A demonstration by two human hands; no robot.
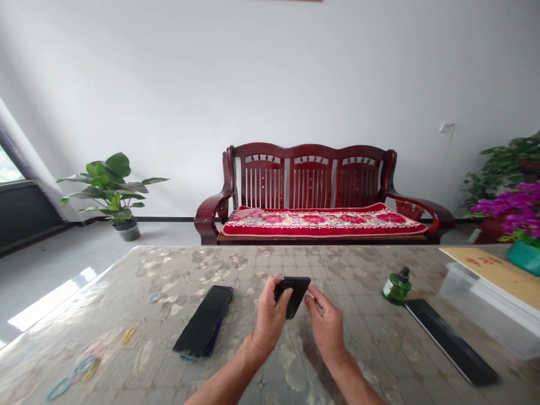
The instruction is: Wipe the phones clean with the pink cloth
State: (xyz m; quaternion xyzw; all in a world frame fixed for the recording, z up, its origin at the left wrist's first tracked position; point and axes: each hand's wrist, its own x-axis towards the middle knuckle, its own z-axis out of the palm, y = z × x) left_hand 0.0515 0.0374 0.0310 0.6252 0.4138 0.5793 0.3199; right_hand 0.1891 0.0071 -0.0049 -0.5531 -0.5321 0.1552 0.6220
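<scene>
A dark phone is held up above the middle of the table, with my left hand wrapped round its left side and the thumb across its face. My right hand is at the phone's right edge, thumb and index finger pinched together; whatever they hold, if anything, is too small to name. Left of my hands, another black phone lies on the patterned table cover, with something blue under it.
Coloured bands lie at the left. On the right are a green bottle, a long black flat object, a clear plastic box and a teal flowerpot. A red wooden bench stands beyond the table.
</scene>
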